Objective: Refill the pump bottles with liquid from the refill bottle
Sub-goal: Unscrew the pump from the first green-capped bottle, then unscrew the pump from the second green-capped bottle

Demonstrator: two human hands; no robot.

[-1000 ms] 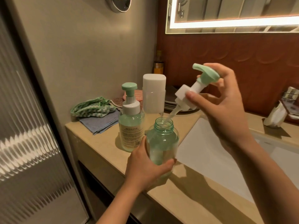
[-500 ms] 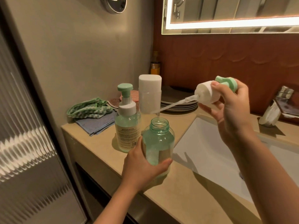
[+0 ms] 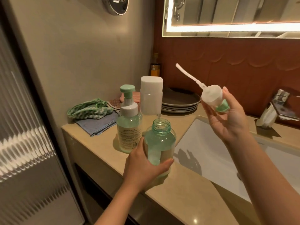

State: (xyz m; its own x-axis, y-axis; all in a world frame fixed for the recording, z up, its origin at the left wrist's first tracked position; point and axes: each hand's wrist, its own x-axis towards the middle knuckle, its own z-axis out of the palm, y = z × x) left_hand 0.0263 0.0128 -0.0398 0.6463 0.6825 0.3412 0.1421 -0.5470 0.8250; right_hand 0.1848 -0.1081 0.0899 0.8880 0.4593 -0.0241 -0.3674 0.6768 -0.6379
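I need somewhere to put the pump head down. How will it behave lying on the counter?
It would probably roll: the pump head is round-bodied. Its thin dip tube curves slightly, so it likely flexes rather than props anything up. It looks light: the right hand holds it aloft, tube up.

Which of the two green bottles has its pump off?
The nearer bottle, gripped by the left hand; the right hand holds its pump head. The bottle behind is capped.

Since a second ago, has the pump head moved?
Yes. The pump head swung right, away from the open bottle toward the sink, tube now pointing up.
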